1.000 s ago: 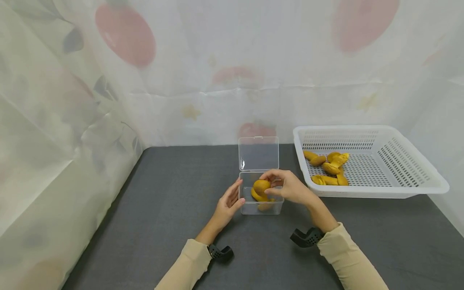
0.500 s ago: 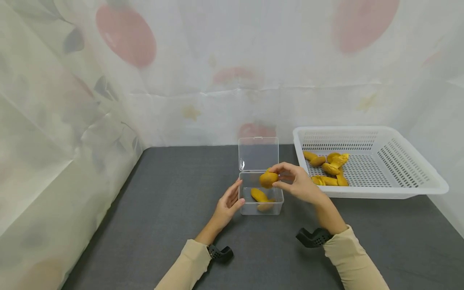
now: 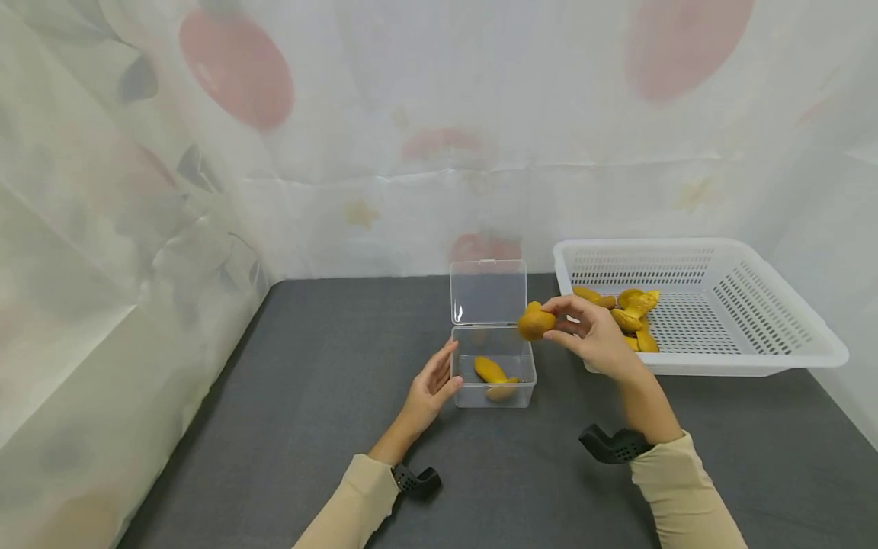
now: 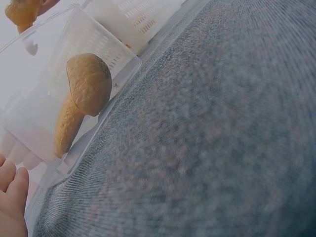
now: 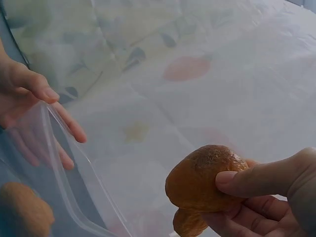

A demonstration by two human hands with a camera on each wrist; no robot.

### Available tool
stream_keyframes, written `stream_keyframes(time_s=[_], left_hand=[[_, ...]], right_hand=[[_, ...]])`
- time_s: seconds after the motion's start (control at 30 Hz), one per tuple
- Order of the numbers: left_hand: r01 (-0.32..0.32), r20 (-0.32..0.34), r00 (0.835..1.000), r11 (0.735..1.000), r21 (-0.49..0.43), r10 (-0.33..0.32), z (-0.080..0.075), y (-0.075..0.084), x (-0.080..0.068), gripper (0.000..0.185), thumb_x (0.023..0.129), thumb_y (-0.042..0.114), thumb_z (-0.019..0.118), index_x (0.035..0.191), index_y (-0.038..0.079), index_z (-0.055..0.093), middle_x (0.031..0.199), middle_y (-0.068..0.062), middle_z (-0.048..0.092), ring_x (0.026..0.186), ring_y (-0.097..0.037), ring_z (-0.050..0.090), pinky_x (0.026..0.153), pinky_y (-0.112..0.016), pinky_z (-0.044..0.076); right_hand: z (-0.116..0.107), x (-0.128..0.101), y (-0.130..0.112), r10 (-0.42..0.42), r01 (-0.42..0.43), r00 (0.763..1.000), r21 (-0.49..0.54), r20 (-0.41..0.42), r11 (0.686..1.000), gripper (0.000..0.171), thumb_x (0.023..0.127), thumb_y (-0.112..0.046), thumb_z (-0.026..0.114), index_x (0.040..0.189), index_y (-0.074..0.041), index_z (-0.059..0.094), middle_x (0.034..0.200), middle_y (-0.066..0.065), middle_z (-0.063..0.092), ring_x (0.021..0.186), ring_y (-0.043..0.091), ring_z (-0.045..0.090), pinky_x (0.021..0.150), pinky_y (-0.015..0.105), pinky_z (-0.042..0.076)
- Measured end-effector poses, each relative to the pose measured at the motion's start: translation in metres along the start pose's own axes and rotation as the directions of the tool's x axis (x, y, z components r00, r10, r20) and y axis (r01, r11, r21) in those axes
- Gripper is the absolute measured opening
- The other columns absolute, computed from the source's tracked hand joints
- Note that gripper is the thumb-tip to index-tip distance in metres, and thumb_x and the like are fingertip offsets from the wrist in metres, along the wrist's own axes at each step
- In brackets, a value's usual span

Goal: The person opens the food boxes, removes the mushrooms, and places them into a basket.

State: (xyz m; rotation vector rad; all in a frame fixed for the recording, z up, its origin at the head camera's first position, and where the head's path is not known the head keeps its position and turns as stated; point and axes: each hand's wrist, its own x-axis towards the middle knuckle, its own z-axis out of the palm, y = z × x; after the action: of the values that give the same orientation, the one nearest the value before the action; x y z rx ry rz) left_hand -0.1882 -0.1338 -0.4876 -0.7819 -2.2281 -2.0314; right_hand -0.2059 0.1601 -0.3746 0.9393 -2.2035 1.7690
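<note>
My right hand pinches a yellow-brown mushroom between thumb and fingers, raised near the right rim of a clear plastic box. In the right wrist view this mushroom shows a rounded cap with a dark patch and its stem pointing down. Another mushroom lies inside the box; the left wrist view shows its cap and stem through the wall. My left hand rests against the box's left side, fingers extended along the wall and thumb at the front corner.
The box's hinged clear lid stands raised at the back. A white perforated basket sits to the right, with several yellow mushrooms at its left end. Dark grey cloth covers the table; a printed curtain hangs behind.
My right hand has lifted the mushroom up and out of the box, moving right toward the basket. The other mushroom in the box is now uncovered. My left hand has stayed put.
</note>
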Motion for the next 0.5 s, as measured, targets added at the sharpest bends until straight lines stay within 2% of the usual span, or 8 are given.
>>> stream_keyframes(time_s=[0.1, 0.2, 0.4, 0.43, 0.5], left_hand=[[0.002, 0.003, 1.000, 1.000, 0.005, -0.002, 0.000, 0.000, 0.000, 0.058, 0.096, 0.008, 0.056, 0.149, 0.003, 0.032, 0.161, -0.020, 0.019, 0.147, -0.038, 0.021, 0.114, -0.013, 0.029], [0.000, 0.001, 1.000, 1.000, 0.020, 0.000, 0.000, 0.000, -0.001, 0.058, 0.096, 0.006, 0.055, 0.149, 0.003, 0.032, 0.161, -0.020, 0.019, 0.147, -0.033, 0.023, 0.114, -0.014, 0.029], [-0.006, 0.001, 1.000, 1.000, 0.011, 0.006, -0.001, -0.002, 0.000, 0.057, 0.096, 0.007, 0.055, 0.149, 0.003, 0.032, 0.161, -0.022, 0.020, 0.146, -0.010, 0.026, 0.113, -0.011, 0.029], [-0.002, 0.003, 1.000, 1.000, 0.004, 0.002, 0.000, -0.002, 0.000, 0.058, 0.096, 0.007, 0.056, 0.149, 0.004, 0.032, 0.161, -0.021, 0.019, 0.146, -0.009, 0.026, 0.113, -0.010, 0.028], [0.000, 0.006, 1.000, 1.000, 0.002, 0.000, 0.000, -0.002, 0.000, 0.058, 0.096, 0.009, 0.056, 0.149, 0.005, 0.032, 0.161, -0.020, 0.019, 0.148, -0.015, 0.025, 0.116, -0.016, 0.029]], right_hand=[[-0.007, -0.002, 0.000, -0.012, 0.013, 1.000, 0.051, -0.029, 0.999, 0.032, 0.081, 0.018, 0.062, 0.111, 0.021, 0.050, 0.108, -0.016, 0.060, 0.100, -0.007, 0.060, 0.085, 0.009, 0.053], [-0.013, -0.003, -0.001, -0.014, 0.019, 0.998, 0.087, -0.061, 0.996, 0.032, 0.080, 0.021, 0.062, 0.110, 0.019, 0.052, 0.107, -0.015, 0.062, 0.098, -0.005, 0.062, 0.084, 0.009, 0.053], [-0.025, -0.005, 0.001, -0.027, 0.045, 0.990, 0.135, -0.135, 0.990, 0.036, 0.077, 0.024, 0.061, 0.109, 0.007, 0.059, 0.106, -0.011, 0.065, 0.094, -0.002, 0.064, 0.081, 0.010, 0.055], [-0.027, -0.006, 0.002, -0.031, 0.051, 0.989, 0.135, -0.146, 0.990, 0.036, 0.077, 0.025, 0.061, 0.108, 0.007, 0.059, 0.105, -0.011, 0.065, 0.094, -0.002, 0.064, 0.080, 0.010, 0.055], [-0.031, -0.007, 0.004, -0.029, 0.054, 0.986, 0.149, -0.165, 0.987, 0.037, 0.077, 0.026, 0.059, 0.108, 0.006, 0.060, 0.105, -0.009, 0.065, 0.094, -0.001, 0.064, 0.081, 0.010, 0.055]])
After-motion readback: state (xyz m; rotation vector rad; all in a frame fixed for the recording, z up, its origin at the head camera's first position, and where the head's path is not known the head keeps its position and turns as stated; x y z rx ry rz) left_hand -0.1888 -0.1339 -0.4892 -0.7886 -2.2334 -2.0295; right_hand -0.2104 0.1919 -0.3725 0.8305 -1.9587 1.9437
